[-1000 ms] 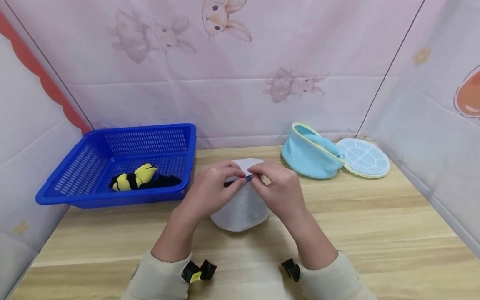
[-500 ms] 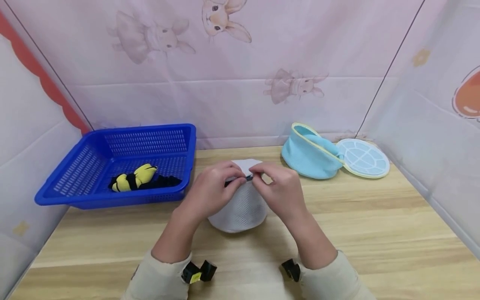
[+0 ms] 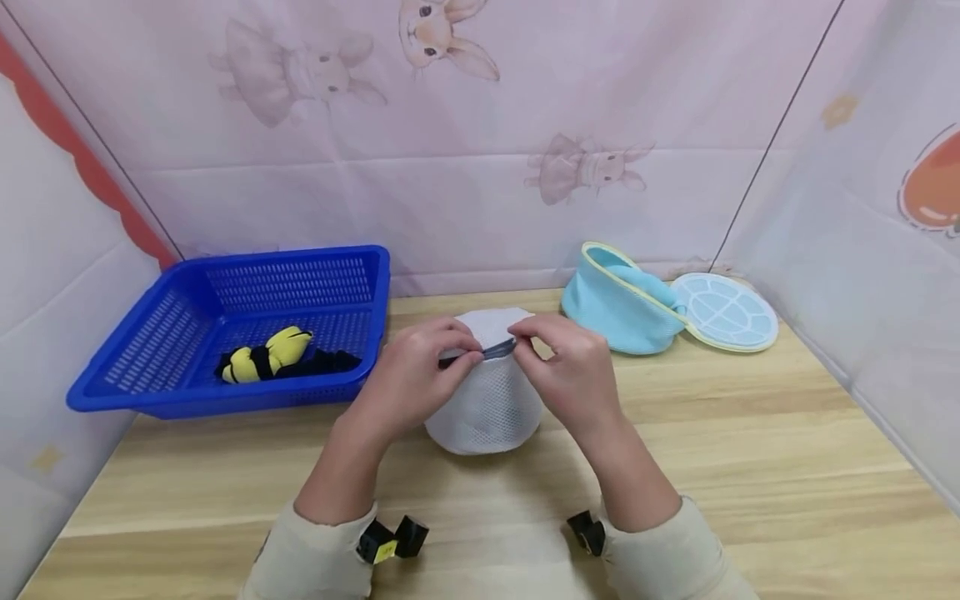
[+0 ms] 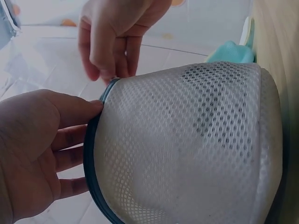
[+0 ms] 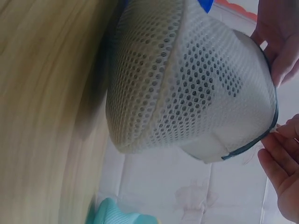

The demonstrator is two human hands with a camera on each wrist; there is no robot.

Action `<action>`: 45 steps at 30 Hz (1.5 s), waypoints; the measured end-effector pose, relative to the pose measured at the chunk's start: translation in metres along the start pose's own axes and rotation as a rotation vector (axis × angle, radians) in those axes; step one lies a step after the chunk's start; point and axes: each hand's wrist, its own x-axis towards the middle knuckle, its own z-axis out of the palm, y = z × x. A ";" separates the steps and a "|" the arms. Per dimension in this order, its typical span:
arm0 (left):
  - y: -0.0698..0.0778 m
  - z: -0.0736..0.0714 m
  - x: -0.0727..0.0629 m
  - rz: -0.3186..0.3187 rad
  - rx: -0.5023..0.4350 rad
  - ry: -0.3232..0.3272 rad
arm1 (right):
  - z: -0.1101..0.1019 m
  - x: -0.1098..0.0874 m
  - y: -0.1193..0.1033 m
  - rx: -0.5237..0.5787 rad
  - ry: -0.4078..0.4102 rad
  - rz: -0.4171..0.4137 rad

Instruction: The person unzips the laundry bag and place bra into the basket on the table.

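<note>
A white mesh laundry bag (image 3: 487, 412) stands upright on the wooden table, with a dark zipper (image 3: 498, 348) round its top edge and a white lid flap (image 3: 491, 323) behind. My left hand (image 3: 412, 367) pinches that edge between thumb and fingers; in the left wrist view its thumb lies on the dark zipper band (image 4: 90, 154). Just to the right, my right hand (image 3: 573, 362) pinches the zipper with thumb and forefinger. In the right wrist view the right fingertips meet the dark edge (image 5: 250, 148). Whether they hold the zipper pull is hidden.
On the left, a blue plastic basket (image 3: 300, 260) holds a yellow-and-black bundle (image 3: 266, 357). At the back right sits a light blue mesh bag (image 3: 618, 308), its round lid (image 3: 723, 312) folded out onto the table. Patterned cloth walls enclose the table.
My right hand has shifted slightly right along the edge, away from the left hand. More of the dark zipper shows between them. The bag has tilted or shifted a little.
</note>
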 end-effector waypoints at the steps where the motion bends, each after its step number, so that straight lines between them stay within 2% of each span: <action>1: 0.000 0.001 0.000 0.008 -0.001 0.005 | 0.001 0.000 -0.002 0.001 -0.005 -0.009; 8: 0.004 0.009 0.000 0.089 0.034 -0.003 | 0.007 -0.002 -0.014 0.016 -0.056 -0.082; 14: 0.004 0.009 0.001 0.101 0.059 0.014 | 0.008 -0.001 -0.015 0.013 -0.046 -0.078; 20: 0.003 0.005 0.001 0.046 0.073 -0.009 | 0.004 0.000 -0.006 -0.024 -0.044 -0.032; 26: 0.002 -0.002 0.002 -0.003 0.059 -0.006 | -0.002 0.003 0.006 -0.023 0.002 0.033; 32: 0.001 -0.003 0.000 -0.033 0.047 -0.016 | -0.005 0.003 0.006 -0.024 -0.002 0.024; 35: 0.000 -0.003 0.001 -0.035 0.042 0.005 | -0.004 0.004 0.003 -0.027 -0.011 0.015; 38: 0.000 -0.001 0.002 -0.010 0.037 0.028 | -0.003 0.004 -0.002 -0.018 -0.021 -0.009; 45: 0.002 0.008 0.002 0.090 0.048 0.026 | 0.005 0.000 -0.012 -0.010 -0.069 -0.102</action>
